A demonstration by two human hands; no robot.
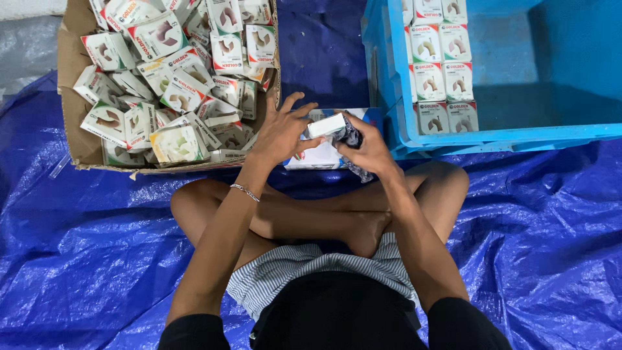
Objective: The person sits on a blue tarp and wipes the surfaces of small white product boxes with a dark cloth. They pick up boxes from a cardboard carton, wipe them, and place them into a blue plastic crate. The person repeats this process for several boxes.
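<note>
Both hands, left hand and right hand, are gripping one small white box between them, dark cloth bunching under the right palm.

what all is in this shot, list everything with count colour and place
cardboard box: one, brown, upper left on the tarp, heaped with loose cartons
loose small cartons: many, white with red and green
plastic crate: one, blue, upper right
stacked cartons: neat rows, white, along crate's left side
tarp: one, blue, covering the floor
held carton: one, white, between both hands
dark cloth: one, at the right hand
bracelet: one, silver, left wrist
left hand: on the held carton
right hand: gripping carton and cloth
</note>
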